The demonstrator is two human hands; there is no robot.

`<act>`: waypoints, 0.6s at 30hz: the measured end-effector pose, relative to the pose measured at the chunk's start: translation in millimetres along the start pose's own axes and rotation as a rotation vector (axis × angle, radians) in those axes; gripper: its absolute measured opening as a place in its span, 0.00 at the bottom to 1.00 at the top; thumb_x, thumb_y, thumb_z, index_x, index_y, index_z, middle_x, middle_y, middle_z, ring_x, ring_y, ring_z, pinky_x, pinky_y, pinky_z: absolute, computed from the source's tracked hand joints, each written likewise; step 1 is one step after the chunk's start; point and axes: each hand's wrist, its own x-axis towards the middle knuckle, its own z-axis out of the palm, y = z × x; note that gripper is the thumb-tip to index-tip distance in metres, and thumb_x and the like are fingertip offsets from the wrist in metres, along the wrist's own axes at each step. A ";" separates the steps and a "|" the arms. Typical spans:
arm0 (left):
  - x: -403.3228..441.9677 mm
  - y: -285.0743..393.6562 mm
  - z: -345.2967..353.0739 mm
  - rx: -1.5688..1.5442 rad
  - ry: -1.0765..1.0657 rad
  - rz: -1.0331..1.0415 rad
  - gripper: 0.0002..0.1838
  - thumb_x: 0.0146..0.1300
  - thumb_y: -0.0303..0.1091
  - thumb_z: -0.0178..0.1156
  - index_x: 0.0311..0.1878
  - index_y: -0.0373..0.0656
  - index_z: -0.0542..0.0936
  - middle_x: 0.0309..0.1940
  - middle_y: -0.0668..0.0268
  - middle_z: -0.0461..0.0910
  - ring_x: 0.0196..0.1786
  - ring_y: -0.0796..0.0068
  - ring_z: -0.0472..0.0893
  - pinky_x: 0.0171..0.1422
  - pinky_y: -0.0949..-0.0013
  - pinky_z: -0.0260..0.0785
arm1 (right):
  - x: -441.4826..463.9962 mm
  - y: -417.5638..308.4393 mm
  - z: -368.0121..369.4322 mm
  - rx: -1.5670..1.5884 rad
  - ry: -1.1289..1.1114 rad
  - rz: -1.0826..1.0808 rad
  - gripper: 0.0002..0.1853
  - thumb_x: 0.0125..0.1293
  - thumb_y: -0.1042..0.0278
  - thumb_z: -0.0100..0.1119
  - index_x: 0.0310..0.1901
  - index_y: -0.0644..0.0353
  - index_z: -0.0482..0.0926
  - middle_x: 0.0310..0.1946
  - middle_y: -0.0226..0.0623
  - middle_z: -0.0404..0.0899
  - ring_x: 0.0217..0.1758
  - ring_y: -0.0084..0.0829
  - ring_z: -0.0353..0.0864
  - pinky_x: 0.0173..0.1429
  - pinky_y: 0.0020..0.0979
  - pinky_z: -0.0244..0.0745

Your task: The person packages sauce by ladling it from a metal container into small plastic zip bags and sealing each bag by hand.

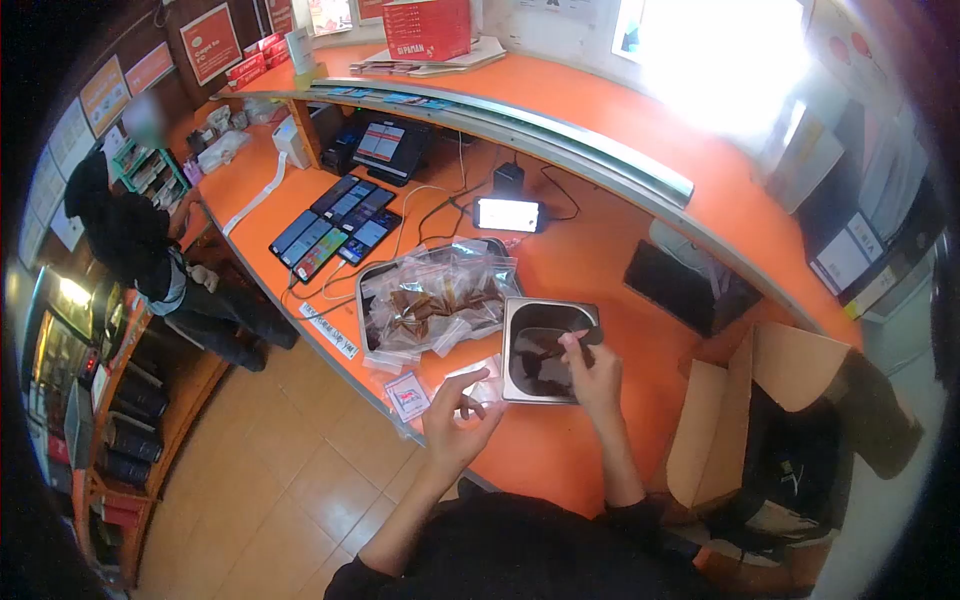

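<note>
Currently, the metal container sits at two o'clock from the left hand, its fingers parted; the nearer right hand poises narrowed fingers above, grip indeterminable.

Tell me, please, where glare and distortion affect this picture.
Head view, upper right: glare burns out a bright patch; head view, overall: fisheye distortion bows the orange counter, with dark corners; head view, lower middle: the left hand and right hand look clear.
</note>
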 end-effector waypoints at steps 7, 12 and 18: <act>-4.4 -12.8 -0.8 0.042 -0.034 -0.040 0.26 0.53 0.31 0.77 0.56 0.41 0.79 0.46 0.61 0.82 0.26 0.80 0.80 0.29 0.77 0.66 | -15.1 -2.4 -18.5 0.150 -0.141 -0.206 0.11 0.74 0.67 0.58 0.40 0.66 0.85 0.27 0.34 0.82 0.29 0.20 0.80 0.35 0.22 0.74; -5.5 -10.6 -0.2 -0.005 -0.100 -0.118 0.27 0.54 0.33 0.77 0.56 0.40 0.78 0.45 0.61 0.83 0.27 0.82 0.81 0.29 0.77 0.67 | -22.7 29.2 -21.6 0.339 -0.205 -0.043 0.15 0.77 0.62 0.55 0.40 0.66 0.85 0.25 0.32 0.81 0.26 0.20 0.79 0.31 0.22 0.73; -0.7 -9.3 -1.4 -0.031 -0.094 -0.203 0.30 0.54 0.33 0.77 0.59 0.39 0.76 0.46 0.61 0.84 0.28 0.83 0.81 0.33 0.77 0.71 | -18.9 45.7 -25.4 0.596 0.146 0.223 0.22 0.78 0.53 0.52 0.38 0.66 0.83 0.23 0.29 0.79 0.23 0.17 0.73 0.29 0.20 0.67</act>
